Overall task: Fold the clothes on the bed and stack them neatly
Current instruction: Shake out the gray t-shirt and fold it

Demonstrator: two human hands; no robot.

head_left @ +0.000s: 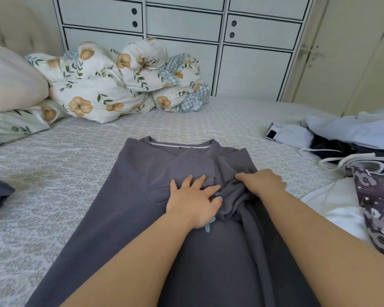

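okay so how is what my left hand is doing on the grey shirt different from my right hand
The left hand lies flat with fingers spread, pressing the folded sleeve area of the grey shirt; the right hand has fingers curled into bunched fabric, gripping it. The left hand sits near the shirt's middle; the right hand is toward its right side, slightly farther up. Under the left the cloth is smooth; under the right it is gathered. Both touch the same shirt.

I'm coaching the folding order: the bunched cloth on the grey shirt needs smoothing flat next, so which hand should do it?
Probably the right hand: its fingers already grip the bunched fold of the grey shirt, while the left hand lies flat, pinning it.
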